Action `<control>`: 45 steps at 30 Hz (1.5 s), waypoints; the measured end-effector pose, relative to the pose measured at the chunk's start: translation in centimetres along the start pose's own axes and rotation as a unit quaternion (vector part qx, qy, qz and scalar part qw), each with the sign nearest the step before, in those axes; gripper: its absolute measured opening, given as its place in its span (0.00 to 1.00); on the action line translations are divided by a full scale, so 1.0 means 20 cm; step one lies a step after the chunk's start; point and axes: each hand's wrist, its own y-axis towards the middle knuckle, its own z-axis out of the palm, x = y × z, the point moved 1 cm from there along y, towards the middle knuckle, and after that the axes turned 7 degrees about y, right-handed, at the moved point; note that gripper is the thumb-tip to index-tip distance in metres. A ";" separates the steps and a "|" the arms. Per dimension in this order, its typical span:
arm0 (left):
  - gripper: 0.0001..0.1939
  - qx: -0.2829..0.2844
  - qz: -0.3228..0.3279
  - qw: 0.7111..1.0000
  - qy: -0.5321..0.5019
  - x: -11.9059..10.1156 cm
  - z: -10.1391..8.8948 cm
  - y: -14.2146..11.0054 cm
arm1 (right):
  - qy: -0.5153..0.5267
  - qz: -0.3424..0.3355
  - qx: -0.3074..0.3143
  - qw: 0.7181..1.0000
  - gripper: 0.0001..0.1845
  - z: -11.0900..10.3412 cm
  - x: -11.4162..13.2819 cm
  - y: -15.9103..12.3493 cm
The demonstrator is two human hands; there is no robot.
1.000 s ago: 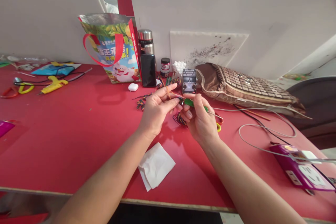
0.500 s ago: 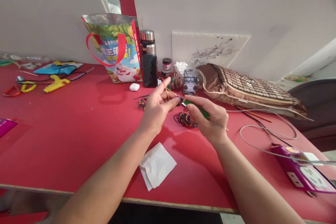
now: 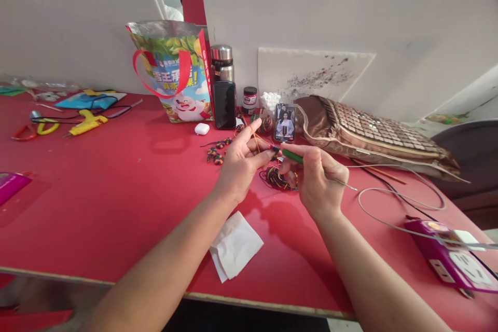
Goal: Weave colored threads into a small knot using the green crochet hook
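My left hand (image 3: 241, 163) pinches a small dark, multicoloured piece of crochet work (image 3: 275, 150) between thumb and fingers. Its index finger points up, with orange yarn (image 3: 256, 142) stretched over it. Close by on the right, my right hand (image 3: 321, 176) is closed around a crochet hook (image 3: 292, 155) with a green handle. The hook's thin metal shaft sticks out behind that hand, pointing right. Beneath the hands lies a loose coil of multicoloured yarn (image 3: 278, 179). Small knotted yarn pieces (image 3: 215, 156) rest left of the left hand's fingers.
A phone (image 3: 285, 122) with a lit screen stands behind my hands, beside a brown bag (image 3: 373, 135). Further left are a dark phone (image 3: 224, 105), a white earphone case (image 3: 202, 128) and a printed bag (image 3: 175, 75). A folded tissue (image 3: 236, 246) lies in front; a purple power strip (image 3: 447, 257) sits right.
My right hand has turned the crochet hook, so its metal shaft now points away to the right. My left hand keeps hold of the yarn work. The lit phone's picture has changed.
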 end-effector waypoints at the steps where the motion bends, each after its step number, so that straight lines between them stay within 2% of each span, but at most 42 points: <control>1: 0.44 0.000 0.007 1.000 0.003 0.00 0.00 0.00 | 0.015 0.010 0.011 1.000 0.23 0.00 0.00 0.00; 6: 0.42 -0.004 0.020 1.000 0.009 0.01 0.00 0.00 | 0.013 0.015 0.021 1.000 0.15 0.00 0.01 0.02; 11: 0.43 -0.007 0.017 1.000 0.014 0.01 0.00 -0.01 | -0.011 0.034 0.000 0.999 0.16 0.01 0.00 0.02; 15: 0.46 -0.008 0.009 0.999 0.034 0.01 0.00 -0.01 | -0.027 0.034 0.030 0.999 0.15 0.00 -0.01 0.00; 18: 0.47 -0.011 0.013 0.998 0.057 0.02 0.00 -0.02 | -0.111 -0.008 0.047 0.993 0.10 0.00 -0.03 -0.01; 21: 0.47 -0.030 0.024 0.997 0.064 0.04 0.01 -0.02 | -0.206 -0.097 0.058 0.972 0.08 0.01 -0.04 -0.02; 24: 0.48 -0.041 0.004 0.999 0.017 0.05 0.01 -0.01 | -0.230 -0.150 0.068 0.959 0.08 0.02 -0.06 -0.04; 26: 0.49 -0.042 -0.023 0.999 -0.023 0.04 0.00 0.00 | -0.210 -0.131 0.061 0.967 0.08 0.03 -0.08 -0.06; 30: 0.54 -0.047 -0.057 0.995 -0.062 0.03 -0.03 0.02 | -0.098 0.002 0.029 0.995 0.10 0.04 -0.11 -0.08; 33: 0.54 -0.047 -0.067 0.994 -0.070 0.03 -0.04 0.03 | -0.031 0.068 -0.001 0.997 0.15 0.05 -0.11 -0.09; 37: 0.53 -0.042 -0.049 0.996 -0.063 0.04 -0.03 0.01 | -0.012 0.070 -0.036 0.997 0.12 0.06 -0.11 -0.09; 45: 0.41 -0.039 0.019 0.999 -0.008 0.05 -0.02 0.00 | 0.108 0.108 -0.059 0.987 0.09 0.08 -0.09 -0.05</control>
